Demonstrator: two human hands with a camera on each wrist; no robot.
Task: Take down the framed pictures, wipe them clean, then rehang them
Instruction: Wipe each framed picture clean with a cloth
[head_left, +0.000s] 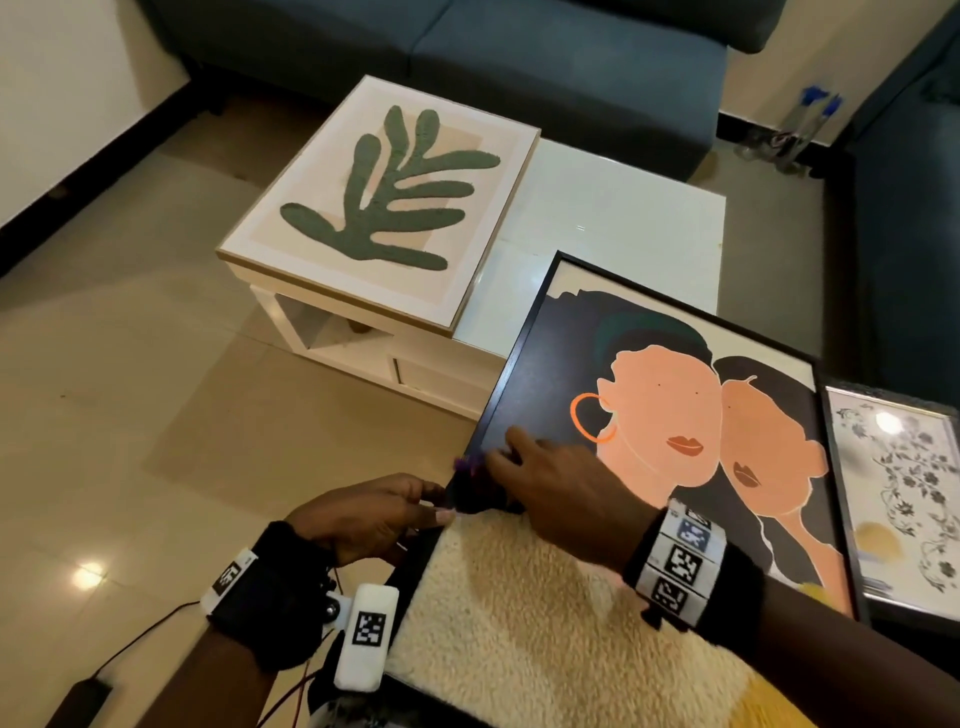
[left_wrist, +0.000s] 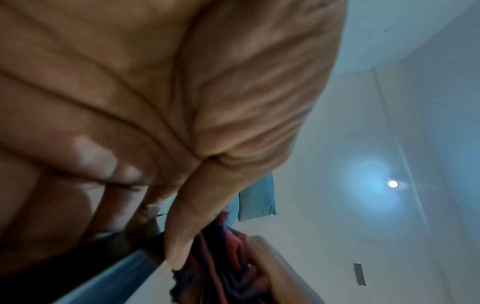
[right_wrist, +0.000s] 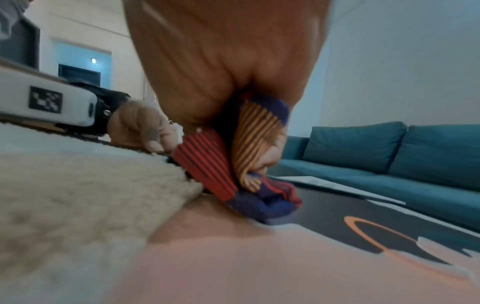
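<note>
A black-framed picture of two faces (head_left: 670, 410) lies tilted in front of me, its far corner over the coffee table. Cream fleecy fabric (head_left: 545, 623) covers its near part. My right hand (head_left: 511, 457) grips a bunched striped cloth (head_left: 470, 486) in red, orange and blue, and presses it on the glass near the left edge. The right wrist view shows the cloth (right_wrist: 207, 164) folded under curled fingers on the picture (right_wrist: 337, 253). My left hand (head_left: 421, 506) pinches the frame's left edge beside the cloth. In the left wrist view the thumb (left_wrist: 187, 222) lies on the dark frame.
A wood-framed green leaf picture (head_left: 384, 202) lies flat on the white coffee table (head_left: 618, 208). A glazed floral picture (head_left: 904, 499) lies to the right of the faces picture. Blue sofas (head_left: 519, 52) stand behind and at the right. A black adapter (head_left: 83, 696) and cable lie on the tiled floor.
</note>
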